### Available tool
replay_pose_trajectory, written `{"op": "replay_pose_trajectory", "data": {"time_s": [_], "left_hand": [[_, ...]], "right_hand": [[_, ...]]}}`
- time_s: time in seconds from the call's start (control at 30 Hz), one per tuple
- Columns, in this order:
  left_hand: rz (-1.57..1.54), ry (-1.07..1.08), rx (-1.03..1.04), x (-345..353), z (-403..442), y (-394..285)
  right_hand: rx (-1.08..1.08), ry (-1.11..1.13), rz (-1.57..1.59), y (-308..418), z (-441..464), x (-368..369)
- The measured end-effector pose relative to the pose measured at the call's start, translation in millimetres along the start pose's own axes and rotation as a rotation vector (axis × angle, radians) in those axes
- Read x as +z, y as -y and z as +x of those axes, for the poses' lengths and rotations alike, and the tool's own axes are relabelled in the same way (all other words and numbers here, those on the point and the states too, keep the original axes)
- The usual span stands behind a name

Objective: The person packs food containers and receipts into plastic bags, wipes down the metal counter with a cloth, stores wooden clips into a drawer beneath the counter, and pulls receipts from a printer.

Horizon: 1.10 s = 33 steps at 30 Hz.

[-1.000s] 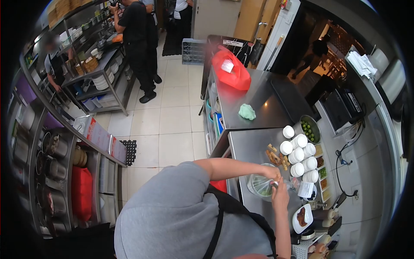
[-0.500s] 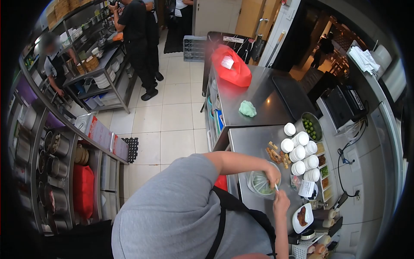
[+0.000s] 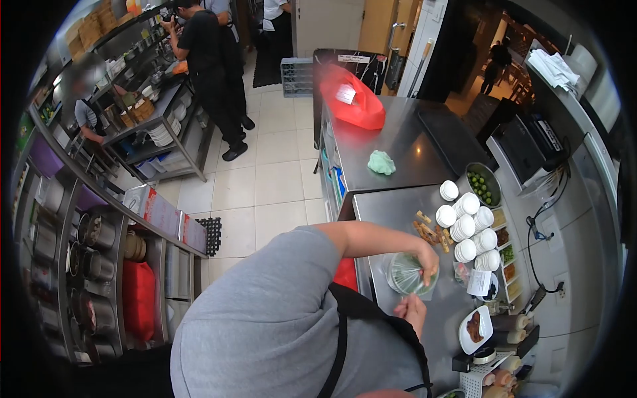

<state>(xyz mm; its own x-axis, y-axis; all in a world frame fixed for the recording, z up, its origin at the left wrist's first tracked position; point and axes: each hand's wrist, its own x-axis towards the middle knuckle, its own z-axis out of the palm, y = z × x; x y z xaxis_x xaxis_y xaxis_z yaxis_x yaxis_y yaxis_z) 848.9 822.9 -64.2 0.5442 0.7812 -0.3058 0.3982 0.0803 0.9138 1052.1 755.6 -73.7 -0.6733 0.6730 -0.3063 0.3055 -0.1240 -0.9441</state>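
Observation:
A round clear container of green contents in a thin plastic bag sits on the steel counter. Above its right side, my left hand is closed on the gathered plastic of the bag, fingers pointing down. Just below the container, nearer my body, my right hand has its fingers curled together; what they hold, if anything, is too small to tell. Brown fried-looking pieces lie beyond the left hand. A small bag with reddish contents rests to the right of the container.
Stacked white lidded cups, a pot of green fruit, a white dish with brown food, and squeeze bottles line the counter's right side. Farther off are a red bag and green crumpled plastic. People stand at the back left.
My right hand has moved away from the gathered plastic, down and left towards my body. My left hand stays at the bag, its fingers now pointing down. The view has shifted slightly.

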Motion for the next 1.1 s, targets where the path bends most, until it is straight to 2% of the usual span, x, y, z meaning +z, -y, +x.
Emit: {"op": "replay_pose_trajectory", "data": {"time_s": [0.07,0.1,0.17,0.2,0.27,0.3,0.37,0.5,0.57,0.63,0.7,0.73,0.8,0.87,0.93,1.0,1.03,1.1], "left_hand": [[0.319,0.148,0.015,-2,8,-3],[0.318,0.146,0.01,1,10,-6],[0.976,0.19,-0.02,13,16,-14],[0.979,0.185,-0.024,19,17,-12],[1.14,0.025,-0.036,30,11,-10],[1.145,0.017,-0.04,34,6,-14],[1.285,0.049,-0.147,44,-10,-34],[1.47,0.0,-0.078,66,-2,-24],[1.672,-0.084,-0.152,80,0,-30],[1.757,-0.121,-0.215,93,-3,-36],[1.843,-0.158,-0.287,99,6,-32],[1.864,-0.158,-0.314,100,18,-21],[1.885,-0.165,-0.349,98,20,-20],[2.022,0.014,-0.362,99,12,-31],[1.992,-0.037,-0.384,103,14,-29],[1.959,-0.089,-0.403,104,13,-24],[1.931,-0.171,-0.357,104,9,-20],[1.892,-0.25,-0.297,102,3,-11]], "right_hand": [[0.018,0.182,0.073,7,12,21],[0.017,0.186,0.074,11,16,27],[0.062,0.285,0.065,19,23,33],[0.056,0.29,0.063,21,24,30],[0.161,0.562,-0.08,29,24,9],[0.153,0.565,-0.085,35,26,-6],[0.192,0.598,-0.389,48,38,-47],[0.006,0.309,-0.55,83,87,-93],[-0.198,0.303,-0.641,94,121,-82],[-0.415,0.541,-0.796,109,135,-51],[-0.349,0.913,-1.026,125,135,-15],[-0.353,0.917,-1.033,121,135,-5],[-0.337,0.996,-1.267,114,141,10],[-0.295,1.028,-1.259,117,143,13],[-0.25,1.058,-1.25,119,145,13],[0.009,0.839,-0.978,113,149,3],[0.013,0.839,-0.981,108,153,-3],[-0.163,0.83,-0.743,91,164,-20]]}}
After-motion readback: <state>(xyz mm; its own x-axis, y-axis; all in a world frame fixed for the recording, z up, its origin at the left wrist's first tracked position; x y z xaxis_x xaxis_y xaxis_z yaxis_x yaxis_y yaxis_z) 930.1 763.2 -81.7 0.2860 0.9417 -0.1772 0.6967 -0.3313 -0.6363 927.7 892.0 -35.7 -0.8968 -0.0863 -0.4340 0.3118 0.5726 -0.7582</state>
